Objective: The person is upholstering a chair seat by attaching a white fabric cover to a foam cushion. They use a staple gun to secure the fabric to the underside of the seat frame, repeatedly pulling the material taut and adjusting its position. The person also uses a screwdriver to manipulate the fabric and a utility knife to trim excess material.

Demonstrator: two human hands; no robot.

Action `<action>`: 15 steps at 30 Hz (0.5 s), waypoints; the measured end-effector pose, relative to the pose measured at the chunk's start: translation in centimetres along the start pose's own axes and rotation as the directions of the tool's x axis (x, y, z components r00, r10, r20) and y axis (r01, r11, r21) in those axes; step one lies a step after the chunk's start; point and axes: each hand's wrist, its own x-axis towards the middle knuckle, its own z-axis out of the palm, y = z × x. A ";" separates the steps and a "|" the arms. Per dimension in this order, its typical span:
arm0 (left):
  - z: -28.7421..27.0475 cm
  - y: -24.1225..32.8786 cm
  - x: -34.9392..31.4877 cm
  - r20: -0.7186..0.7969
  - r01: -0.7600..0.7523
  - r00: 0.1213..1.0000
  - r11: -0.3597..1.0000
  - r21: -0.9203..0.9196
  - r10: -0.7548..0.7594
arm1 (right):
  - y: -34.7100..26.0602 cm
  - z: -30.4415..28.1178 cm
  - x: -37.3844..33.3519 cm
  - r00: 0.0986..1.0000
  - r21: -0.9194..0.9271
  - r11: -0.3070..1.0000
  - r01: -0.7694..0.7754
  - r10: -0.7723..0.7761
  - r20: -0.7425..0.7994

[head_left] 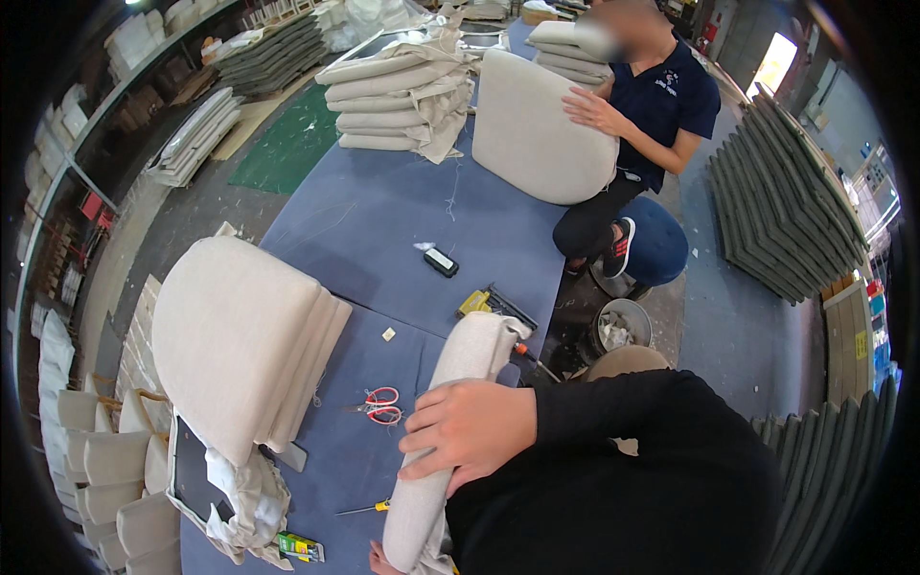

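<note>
A beige upholstered chair pad [464, 356] stands on its edge at the table's near side, with loose cloth along its right side. My right hand [470, 431] is wrapped over its top edge, fingers spread a little across the fabric. At its near end, only a few fingertips of my left hand [380, 559] show, curled against the pad; the rest is hidden. Left of the pad lie red-handled scissors [382, 406] and a yellow-handled screwdriver [364, 508]. Beyond its far end rests a black-and-yellow staple gun [496, 305]. Another screwdriver [533, 357] with an orange handle lies by the pad.
Finished-looking pads [240, 335] are stacked at left, beside a partly covered frame [199, 470] and a small green-yellow box [301, 547]. Across the blue table [383, 230], a co-worker [661, 105] holds another pad [537, 125]. A waste bucket [623, 324] stands beside the table.
</note>
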 end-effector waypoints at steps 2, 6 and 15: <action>0.4 1.2 0.8 0.034 -0.092 0.995 0.992 0.082 0.089 | 0.6 -1.4 -0.4 0.997 -0.020 0.999 -0.041 0.042 0.065; 3.6 6.2 5.3 0.203 -0.369 0.927 0.872 0.323 0.317 | 1.9 -2.5 -1.4 0.979 -0.060 0.996 -0.070 0.080 0.188; 18.1 20.7 10.0 0.681 -0.771 0.620 0.144 0.620 0.389 | 3.2 -2.0 -3.5 0.995 0.038 0.999 -0.026 0.022 0.099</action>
